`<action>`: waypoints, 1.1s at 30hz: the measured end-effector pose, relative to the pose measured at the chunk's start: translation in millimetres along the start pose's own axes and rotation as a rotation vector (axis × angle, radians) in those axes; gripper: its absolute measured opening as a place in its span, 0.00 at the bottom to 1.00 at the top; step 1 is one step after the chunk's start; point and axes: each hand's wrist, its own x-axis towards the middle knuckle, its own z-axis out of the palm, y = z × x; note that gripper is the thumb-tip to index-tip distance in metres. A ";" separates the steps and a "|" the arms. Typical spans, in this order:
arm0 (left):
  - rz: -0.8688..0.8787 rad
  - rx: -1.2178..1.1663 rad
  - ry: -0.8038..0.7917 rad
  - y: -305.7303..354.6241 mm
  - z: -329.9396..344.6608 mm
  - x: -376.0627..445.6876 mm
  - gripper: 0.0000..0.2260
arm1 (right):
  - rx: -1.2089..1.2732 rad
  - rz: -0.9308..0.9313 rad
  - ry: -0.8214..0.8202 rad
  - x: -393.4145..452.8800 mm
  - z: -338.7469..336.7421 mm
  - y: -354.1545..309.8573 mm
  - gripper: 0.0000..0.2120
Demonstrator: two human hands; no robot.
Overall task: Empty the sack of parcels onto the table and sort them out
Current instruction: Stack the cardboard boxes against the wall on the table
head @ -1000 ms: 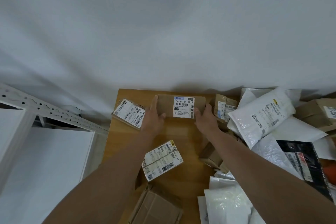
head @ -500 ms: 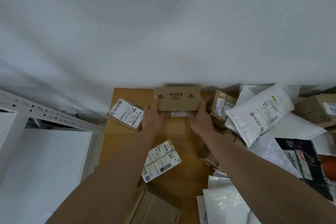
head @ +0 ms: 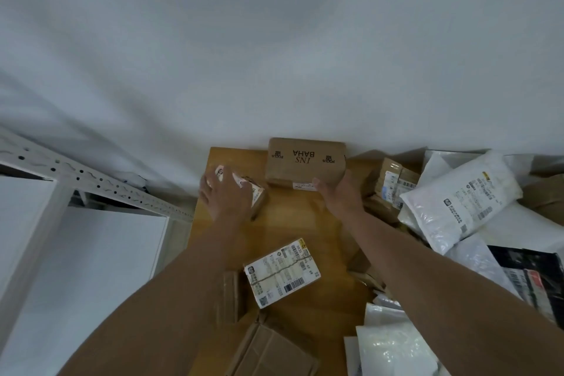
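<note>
Sorting is judged partly done: the brown printed cardboard box point(head: 306, 162) is stood up, steadied by the right hand point(head: 340, 194); the left hand point(head: 227, 197) is laid flat on a small labelled parcel point(head: 254, 192) left of it; right of it, a heap of white plastic mailers point(head: 457, 201) is left unsorted.

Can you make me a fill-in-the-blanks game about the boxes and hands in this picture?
1. The brown box with BAHA printed on it stands against the ____ at the far edge of the table.
2. The right hand touches that box, while the left hand rests on a small ____ with a white label.
3. The big bag on the right-hand pile is ____ in colour.

Missing words: wall; parcel; white
</note>
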 end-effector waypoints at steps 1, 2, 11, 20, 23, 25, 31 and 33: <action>-0.032 0.042 -0.049 -16.2 0.3 6.7 0.29 | -0.010 -0.002 -0.003 0.7 3.6 -1.3 0.34; -0.052 0.083 -0.104 -29.2 -3.2 10.3 0.33 | -0.023 0.000 -0.009 1.6 8.0 -3.2 0.33; -0.214 -0.105 -0.378 -82.7 -1.3 8.7 0.49 | -0.122 -0.013 -0.046 4.5 55.5 -35.9 0.34; -0.200 -0.182 -0.380 -89.1 6.2 -5.7 0.33 | -0.075 0.038 -0.125 1.8 115.9 -71.9 0.34; -0.192 -0.211 -0.391 -88.8 5.7 -9.2 0.31 | -0.077 0.026 -0.132 1.7 123.0 -72.2 0.34; -0.194 -0.221 -0.403 -89.0 1.9 -9.4 0.31 | -0.093 0.025 -0.125 1.3 123.7 -72.4 0.35; -0.316 -0.147 -0.276 -109.3 -12.0 -18.1 0.24 | -0.182 -0.023 -0.118 -17.3 106.2 -61.0 0.38; -0.349 0.021 -0.258 -115.1 -19.6 -30.5 0.24 | -0.398 -0.124 -0.106 -35.6 93.5 -48.5 0.39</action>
